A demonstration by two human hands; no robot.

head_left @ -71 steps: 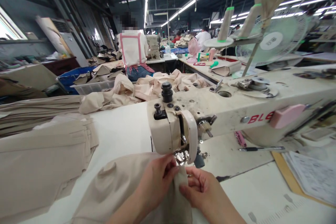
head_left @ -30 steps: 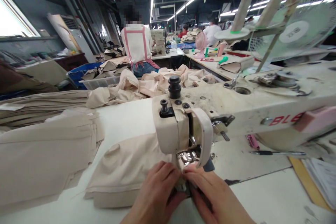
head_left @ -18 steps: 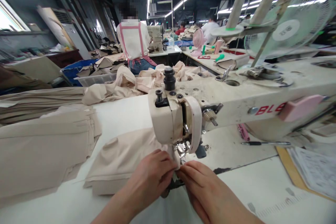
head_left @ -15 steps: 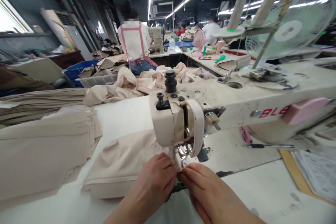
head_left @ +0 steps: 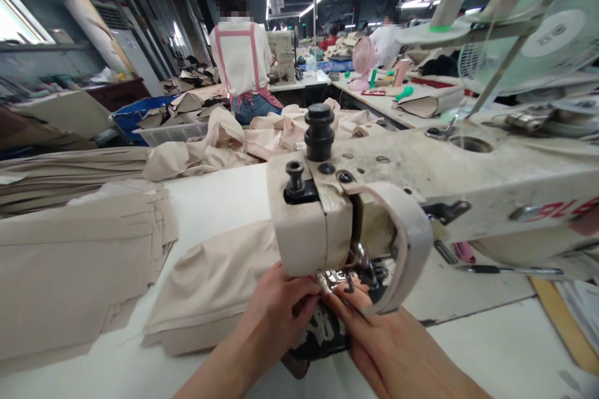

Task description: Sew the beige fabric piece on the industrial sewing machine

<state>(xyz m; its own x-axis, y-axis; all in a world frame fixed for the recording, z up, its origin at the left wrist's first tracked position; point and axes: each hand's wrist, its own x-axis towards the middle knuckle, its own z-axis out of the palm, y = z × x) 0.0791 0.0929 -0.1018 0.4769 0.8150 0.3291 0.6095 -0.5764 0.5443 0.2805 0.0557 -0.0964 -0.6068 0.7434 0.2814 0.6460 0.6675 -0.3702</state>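
Both hands work right under the sewing machine head (head_left: 309, 224), at the presser foot (head_left: 339, 275); left hand (head_left: 276, 312) has its fingers curled, tips pinched down on the edge of the beige fabric piece (head_left: 210, 287) just left of the foot; right hand (head_left: 388, 343) lies flatter, fingers extended and close together, tips touching the dark machine bed beside the foot; whether it actually grips cloth I cannot tell, the head hides that; fabric piece lies flat on the white table (head_left: 219, 199), trailing left from the needle area, a folded beige stack (head_left: 75, 268) further left; cloth looks light, soft, limp, likely creeps and puckers; best held at the edge near the foot, fingertips flat, light tension.
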